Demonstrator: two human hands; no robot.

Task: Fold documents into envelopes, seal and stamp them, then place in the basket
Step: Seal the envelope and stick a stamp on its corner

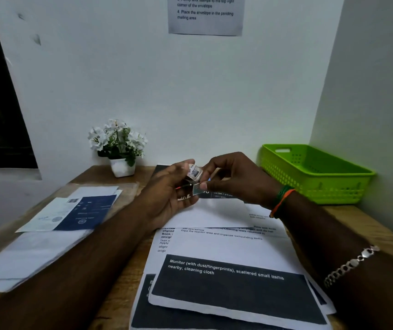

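Observation:
My left hand holds a small roll of stamps between thumb and fingers, above the middle of the desk. My right hand pinches a single stamp that hangs from the roll's end. Below the hands lies a white envelope on printed documents with dark panels. A green plastic basket stands at the back right and looks empty.
A stack of white envelopes with a blue-and-white sheet on top lies at the left. A white pot of white flowers stands against the wall. An instruction sheet hangs on the wall above.

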